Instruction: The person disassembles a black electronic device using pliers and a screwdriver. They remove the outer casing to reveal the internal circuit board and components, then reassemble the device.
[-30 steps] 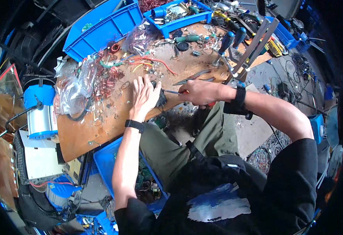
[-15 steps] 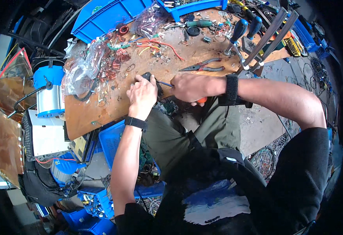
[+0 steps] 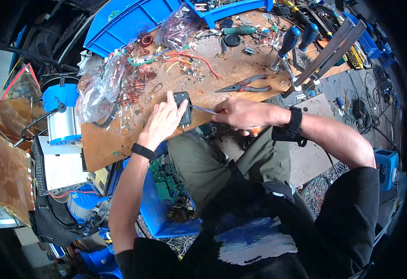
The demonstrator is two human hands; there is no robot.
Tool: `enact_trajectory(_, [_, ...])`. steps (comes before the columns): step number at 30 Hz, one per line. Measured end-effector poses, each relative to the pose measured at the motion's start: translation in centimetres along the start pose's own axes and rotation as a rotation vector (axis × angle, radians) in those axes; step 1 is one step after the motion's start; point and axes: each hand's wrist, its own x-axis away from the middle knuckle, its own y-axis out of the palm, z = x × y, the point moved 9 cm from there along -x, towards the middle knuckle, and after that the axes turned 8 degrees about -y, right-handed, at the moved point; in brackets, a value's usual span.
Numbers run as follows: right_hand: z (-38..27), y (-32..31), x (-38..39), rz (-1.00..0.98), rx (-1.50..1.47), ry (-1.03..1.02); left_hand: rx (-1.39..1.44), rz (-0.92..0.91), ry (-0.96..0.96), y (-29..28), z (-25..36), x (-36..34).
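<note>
A small black box-shaped case (image 3: 180,96) lies on the wooden bench near its front edge. My left hand (image 3: 160,120) steadies it, with fingers and thumb over its top and left side. In my right hand (image 3: 244,113) is a screwdriver (image 3: 204,109); its orange handle shows under my palm. The thin shaft points left, and its tip meets the case's right side. Whether the tip sits in a seam or a screw cannot be made out. Both wrists wear black bands.
Long-nose pliers (image 3: 244,87) lie beyond my right hand. Copper coils (image 3: 140,83), plastic bags (image 3: 99,86) and a red wire (image 3: 208,65) clutter the bench. Blue-handled tools (image 3: 288,42) stand at right. A blue crate (image 3: 159,223) with green circuit boards sits below, by my leg.
The black case now shows more of its top, as my left hand has shifted left and lower on it. My right hand and screwdriver have moved slightly right and down.
</note>
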Motion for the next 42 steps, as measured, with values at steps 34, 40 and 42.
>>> enact_trajectory(34, [-7.5,4.4,-4.4,-0.240,0.833,-0.669,0.482,-0.033,-0.401,-1.1,-1.7,-1.9])
enact_trajectory(40, [-5.4,0.2,-3.3,-0.060,0.287,0.157,0.392,-0.053,-0.223,1.2,-2.8,-0.1])
enact_trajectory(42, [-5.0,-0.1,-1.4,-0.015,0.312,0.079,0.312,-0.031,-0.103,2.9,-2.6,-0.2])
